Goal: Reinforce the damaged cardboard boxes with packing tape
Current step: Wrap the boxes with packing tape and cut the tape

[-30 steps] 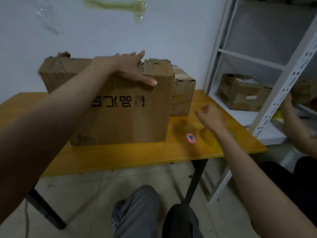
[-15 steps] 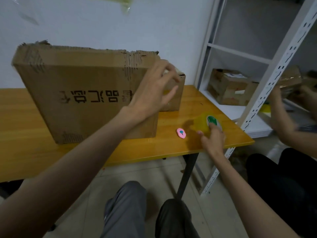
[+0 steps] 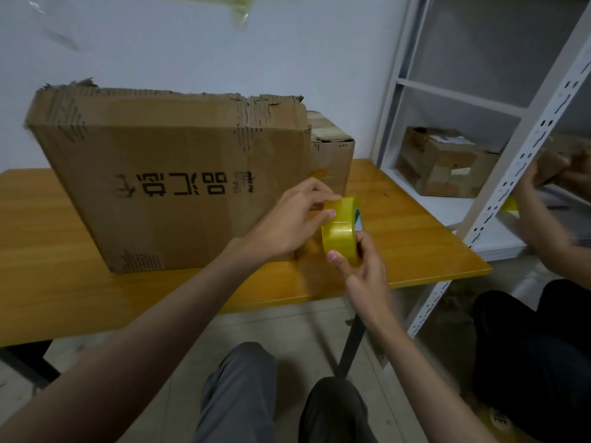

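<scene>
A large worn cardboard box point(image 3: 172, 174) with torn top edges and black print stands on the yellow table point(image 3: 415, 238). A smaller cardboard box point(image 3: 332, 148) sits behind its right end. In front of the big box's right edge, my right hand point(image 3: 364, 266) grips a roll of yellow packing tape point(image 3: 340, 233) from below, lifted above the table. My left hand point(image 3: 294, 219) pinches the roll's upper rim with thumb and fingertips.
A white metal shelf rack point(image 3: 499, 193) stands to the right of the table and holds another cardboard box point(image 3: 444, 161). Another person point(image 3: 543, 238) sits at the right, hands at the shelf. My knees are below the table's front edge.
My right hand picked the tape roll up off the table and brought it in front of the box. My left hand left the box and came down onto the roll.
</scene>
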Action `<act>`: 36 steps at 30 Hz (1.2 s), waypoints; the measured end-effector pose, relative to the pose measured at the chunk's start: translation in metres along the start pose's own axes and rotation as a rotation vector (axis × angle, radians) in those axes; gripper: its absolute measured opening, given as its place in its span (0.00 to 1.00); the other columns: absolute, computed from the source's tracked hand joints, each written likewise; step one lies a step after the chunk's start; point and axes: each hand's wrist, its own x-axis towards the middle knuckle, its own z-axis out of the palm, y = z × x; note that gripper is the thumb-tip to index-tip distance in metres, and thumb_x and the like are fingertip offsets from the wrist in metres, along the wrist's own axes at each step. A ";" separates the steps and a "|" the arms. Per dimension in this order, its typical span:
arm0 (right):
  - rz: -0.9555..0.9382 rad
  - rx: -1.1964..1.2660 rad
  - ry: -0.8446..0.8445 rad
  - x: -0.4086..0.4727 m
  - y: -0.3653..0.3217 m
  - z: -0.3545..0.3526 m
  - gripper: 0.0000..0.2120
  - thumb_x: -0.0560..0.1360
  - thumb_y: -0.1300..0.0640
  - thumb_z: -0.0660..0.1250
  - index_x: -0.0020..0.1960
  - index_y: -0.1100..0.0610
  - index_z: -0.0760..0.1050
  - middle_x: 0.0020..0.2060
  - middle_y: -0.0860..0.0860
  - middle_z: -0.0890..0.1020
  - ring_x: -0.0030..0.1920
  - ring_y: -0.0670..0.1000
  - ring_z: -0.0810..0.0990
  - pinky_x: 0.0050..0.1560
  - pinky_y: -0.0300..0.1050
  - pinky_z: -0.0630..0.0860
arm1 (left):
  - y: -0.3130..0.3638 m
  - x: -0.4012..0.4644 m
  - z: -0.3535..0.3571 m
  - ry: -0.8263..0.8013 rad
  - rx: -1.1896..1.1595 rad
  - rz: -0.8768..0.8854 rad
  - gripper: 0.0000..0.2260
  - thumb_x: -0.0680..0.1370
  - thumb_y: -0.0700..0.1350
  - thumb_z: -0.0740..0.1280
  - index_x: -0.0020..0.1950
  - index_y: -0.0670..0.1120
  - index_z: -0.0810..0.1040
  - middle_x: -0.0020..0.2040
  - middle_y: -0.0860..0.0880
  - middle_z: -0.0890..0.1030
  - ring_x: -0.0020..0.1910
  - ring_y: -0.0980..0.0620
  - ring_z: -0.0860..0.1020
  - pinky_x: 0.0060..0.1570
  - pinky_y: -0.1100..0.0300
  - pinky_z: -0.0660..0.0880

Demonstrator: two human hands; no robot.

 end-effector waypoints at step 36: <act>0.082 0.048 -0.123 -0.021 0.025 0.034 0.26 0.73 0.40 0.70 0.62 0.57 0.74 0.54 0.54 0.81 0.54 0.51 0.80 0.53 0.52 0.80 | 0.000 0.018 -0.026 -0.516 0.219 -0.197 0.19 0.72 0.39 0.76 0.55 0.50 0.70 0.40 0.52 0.79 0.39 0.53 0.78 0.42 0.49 0.79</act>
